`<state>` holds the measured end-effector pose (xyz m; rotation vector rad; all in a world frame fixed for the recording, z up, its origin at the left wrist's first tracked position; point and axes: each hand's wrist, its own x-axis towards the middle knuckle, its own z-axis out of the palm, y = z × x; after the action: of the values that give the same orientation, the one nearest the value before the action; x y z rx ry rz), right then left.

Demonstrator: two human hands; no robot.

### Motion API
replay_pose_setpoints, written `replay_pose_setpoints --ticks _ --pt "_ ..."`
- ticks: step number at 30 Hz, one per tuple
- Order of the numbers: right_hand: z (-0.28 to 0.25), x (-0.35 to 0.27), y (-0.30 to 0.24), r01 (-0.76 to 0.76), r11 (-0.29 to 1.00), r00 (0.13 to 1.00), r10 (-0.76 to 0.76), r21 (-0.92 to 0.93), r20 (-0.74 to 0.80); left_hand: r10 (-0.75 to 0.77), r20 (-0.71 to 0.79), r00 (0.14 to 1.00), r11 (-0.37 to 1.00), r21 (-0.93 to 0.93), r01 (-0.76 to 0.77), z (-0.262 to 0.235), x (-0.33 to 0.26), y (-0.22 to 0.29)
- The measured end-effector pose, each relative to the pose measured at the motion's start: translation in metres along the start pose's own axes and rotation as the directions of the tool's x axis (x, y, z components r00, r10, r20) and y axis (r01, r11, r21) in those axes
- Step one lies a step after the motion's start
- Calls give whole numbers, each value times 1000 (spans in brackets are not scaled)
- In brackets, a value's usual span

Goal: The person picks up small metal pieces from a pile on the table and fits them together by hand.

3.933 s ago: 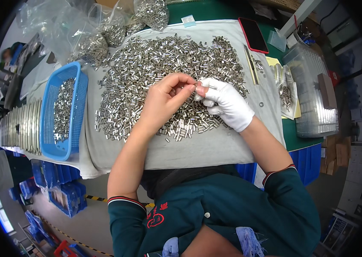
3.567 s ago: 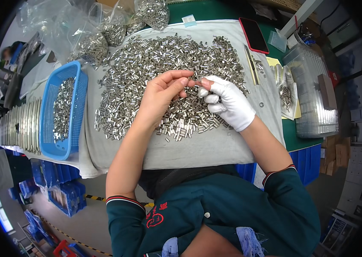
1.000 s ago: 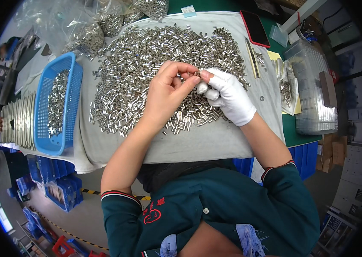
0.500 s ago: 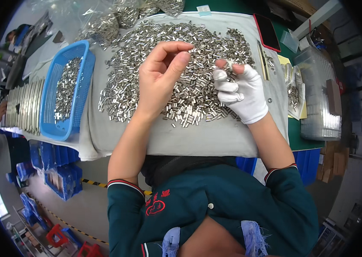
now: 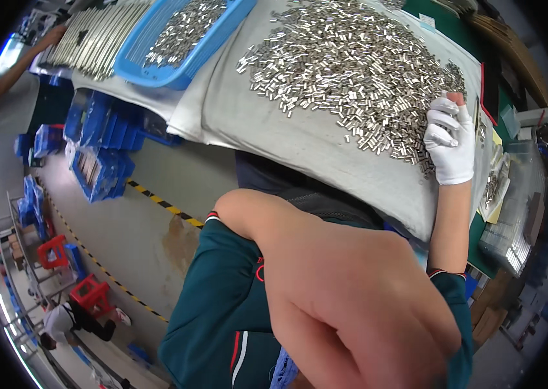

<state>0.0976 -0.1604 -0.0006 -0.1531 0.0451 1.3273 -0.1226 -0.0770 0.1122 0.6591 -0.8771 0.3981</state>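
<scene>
Small silver metal pieces [image 5: 352, 71] lie in a broad heap on a grey cloth [image 5: 300, 152] spread over the workbench, covering most of its upper half; the cloth's near edge is bare. The view is tilted, so the bench runs across the top. Right hand [image 5: 450, 139], in a white glove, rests at the right end of the heap, touching the pieces there; its fingers [image 5: 441, 123] are curled and pressed close together, and whether they pinch a piece cannot be told from here. Left hand [image 5: 378, 324] is bare, raised close to the camera, large and blurred, well apart from the heap; its fingers run out of the lower edge, so their state cannot be told. A blue plastic basket [image 5: 177, 68] at upper left holds more of the same pieces, just beside the cloth. Beyond it, rows of silver parts [image 5: 92, 35] are stacked. Blue crates [image 5: 102, 168] stand on the floor under the bench, red stools [image 5: 73, 272] further off.
</scene>
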Motion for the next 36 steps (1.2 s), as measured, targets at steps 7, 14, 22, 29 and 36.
replay_pose_setpoints --ticks 7,14,22,29,36 --pt "-7 1 6 -23 999 1000 23 -40 -5 69 264 962 856 -511 78 22 1 -2" --pt "-7 0 4 -47 999 998 47 -5 30 301 336 892 953 -68 -296 6 0 -2" --pt "-9 4 2 -41 999 999 41 -14 29 269 250 930 960 15 -281 8 -11 2" --pt "-8 1 0 -46 999 998 46 -13 32 235 156 959 966 68 -248 11 -19 2" --pt "-9 1 2 -36 999 999 36 -32 10 208 66 976 971 110 -214 19 -30 3"
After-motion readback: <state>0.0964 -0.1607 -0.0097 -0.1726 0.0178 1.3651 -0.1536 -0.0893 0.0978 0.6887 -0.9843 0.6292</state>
